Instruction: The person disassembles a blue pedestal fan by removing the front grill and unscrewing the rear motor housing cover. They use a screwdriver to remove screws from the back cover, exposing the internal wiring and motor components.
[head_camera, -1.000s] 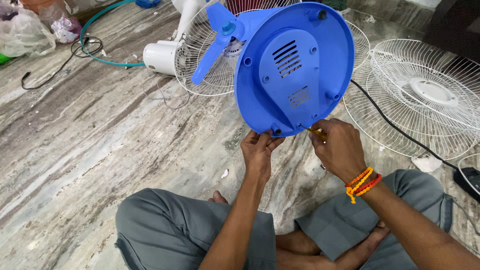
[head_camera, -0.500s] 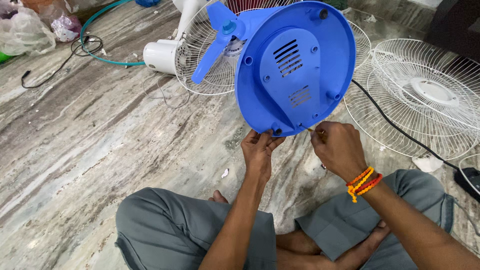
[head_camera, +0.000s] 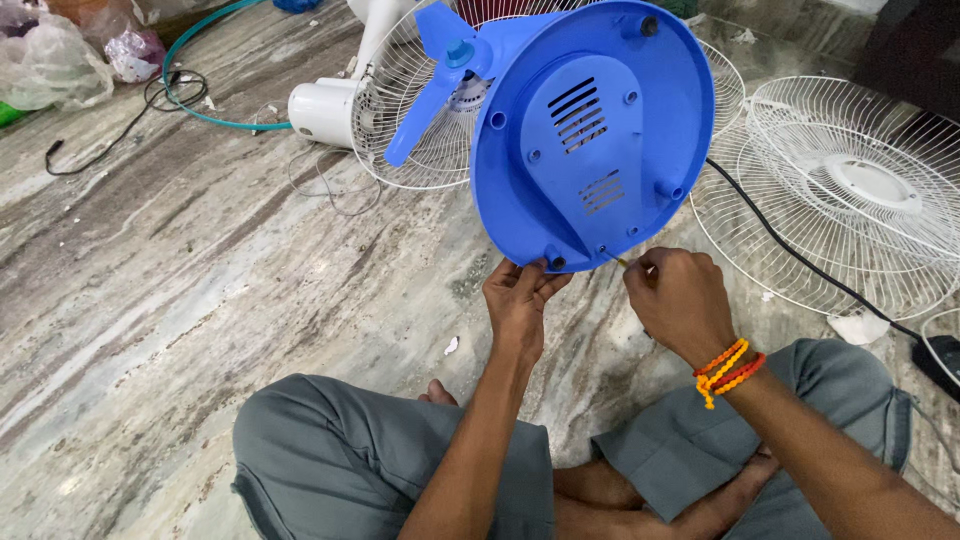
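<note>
One blue fan base (head_camera: 600, 130) stands tilted at the upper centre of the frame, its underside facing the camera. The left hand (head_camera: 520, 300) pinches its lower rim. The right hand (head_camera: 680, 300), fingers pressed together, holds one thin screwdriver (head_camera: 618, 258) to it. Two white wire guards (head_camera: 860, 190) lie behind and at right. One clear plastic bag (head_camera: 50, 65), upper left, holds contents I cannot make out.
</note>
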